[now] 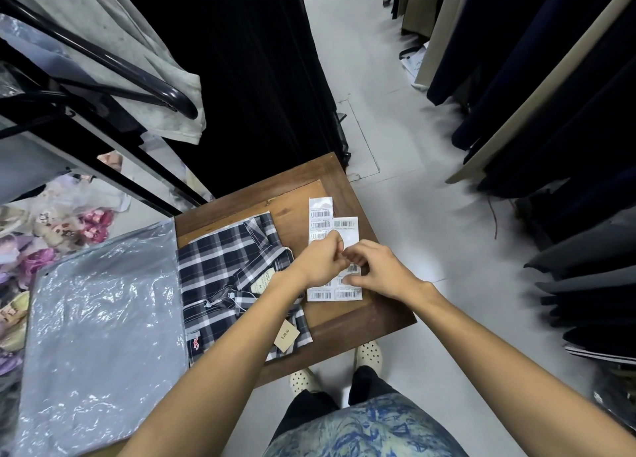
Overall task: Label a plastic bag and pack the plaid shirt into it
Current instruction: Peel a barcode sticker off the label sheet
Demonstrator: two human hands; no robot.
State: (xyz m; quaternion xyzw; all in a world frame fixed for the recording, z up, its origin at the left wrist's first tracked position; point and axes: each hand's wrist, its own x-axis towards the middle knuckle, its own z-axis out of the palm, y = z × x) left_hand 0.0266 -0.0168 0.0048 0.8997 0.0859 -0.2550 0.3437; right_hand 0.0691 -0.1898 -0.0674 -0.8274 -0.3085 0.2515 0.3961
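A folded navy-and-white plaid shirt (227,270) lies on a small wooden table (347,322), a tan price tag (286,335) on its lower part. Left of it lies a clear plastic bag (103,329), flat and shiny. A white sheet of barcode labels (332,224) lies on the table right of the shirt. Both hands are over the sheet. My left hand (321,258) pinches at a label's edge with curled fingers. My right hand (378,269) rests on the sheet's lower part, fingertips meeting the left hand. Whether a label is peeled off is hidden by the fingers.
A black metal rack (103,71) with bagged goods stands at the left, above colourful packed items (51,236). Dark garments (550,112) hang along the right side of the grey floor aisle. A black curtain (241,77) hangs behind the table. My feet (368,353) stand by the table's front edge.
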